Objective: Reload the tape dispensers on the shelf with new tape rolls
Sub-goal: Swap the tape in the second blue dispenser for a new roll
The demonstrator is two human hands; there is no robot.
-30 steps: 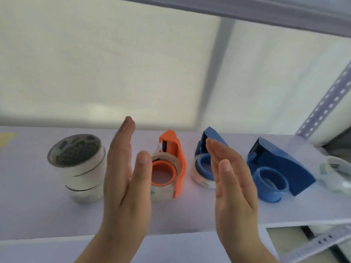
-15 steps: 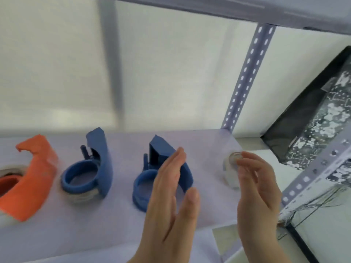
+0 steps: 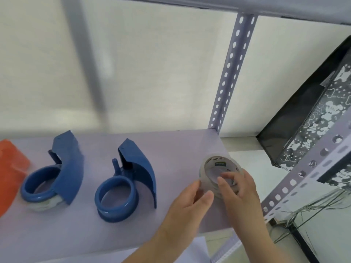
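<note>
A clear tape roll point(image 3: 215, 161) sits on top of a small stack at the right end of the lilac shelf point(image 3: 171, 147). My right hand point(image 3: 242, 192) curls over its near rim, fingertips in the core. My left hand point(image 3: 187, 206) rests against the stack's left side, with fingers and thumb apart. Left of the hands stands a blue dispenser point(image 3: 137, 168) with a bare ring. Further left, another blue dispenser point(image 3: 67, 166) has clear tape under its ring. An orange dispenser point(image 3: 9, 168) is cut off by the left edge.
A perforated upright post point(image 3: 229, 73) rises at the shelf's back right corner and another point(image 3: 303, 179) slants at the front right. Beyond the shelf end lie a black patterned bag point(image 3: 313, 120) and loose wires point(image 3: 313, 211). The upper shelf hangs overhead.
The view has swung right along the shelf. Both hands have reached the clear tape stack at the right end; my right hand now grips the top roll.
</note>
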